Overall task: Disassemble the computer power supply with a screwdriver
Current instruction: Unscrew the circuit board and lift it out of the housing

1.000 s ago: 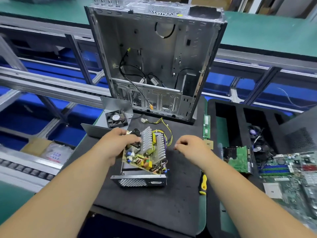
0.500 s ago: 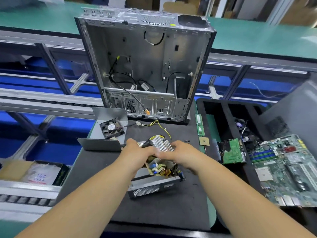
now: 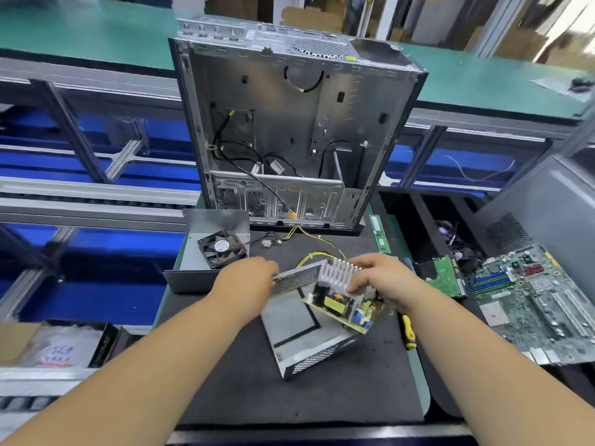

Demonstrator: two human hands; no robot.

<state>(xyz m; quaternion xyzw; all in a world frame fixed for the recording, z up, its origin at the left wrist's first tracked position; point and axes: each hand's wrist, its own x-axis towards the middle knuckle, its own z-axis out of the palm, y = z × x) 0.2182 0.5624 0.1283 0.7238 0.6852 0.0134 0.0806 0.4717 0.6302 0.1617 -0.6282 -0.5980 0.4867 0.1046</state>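
The left hand [image 3: 249, 281] curls its fingers over the perforated far edge of the power supply housing [image 3: 299, 336], which lies tilted on the black mat [image 3: 225, 381], while the right hand [image 3: 381, 280] grips the finned heatsink end of the circuit board [image 3: 347, 304], holding it slanted above the housing's bare floor. Yellow wires [image 3: 317, 239] run from beyond the right fingers toward the open computer case [image 3: 289, 123] standing upright at the mat's far edge. Just beyond the left fingers sits the removed cover [image 3: 206, 252] with a black fan [image 3: 222, 249] in it; the fan's round label is too small to read. A yellow-and-black screwdriver [image 3: 408, 331] lies on the mat just beside the right wrist, on its outer side. Further right of the right hand lie a green card [image 3: 446, 280] and a motherboard [image 3: 541, 304]. Well to the left of the left forearm, a dark box [image 3: 103, 344] bears lettering that seems to read "PRIME", and the bag [image 3: 58, 349] beside it carries blurred print.
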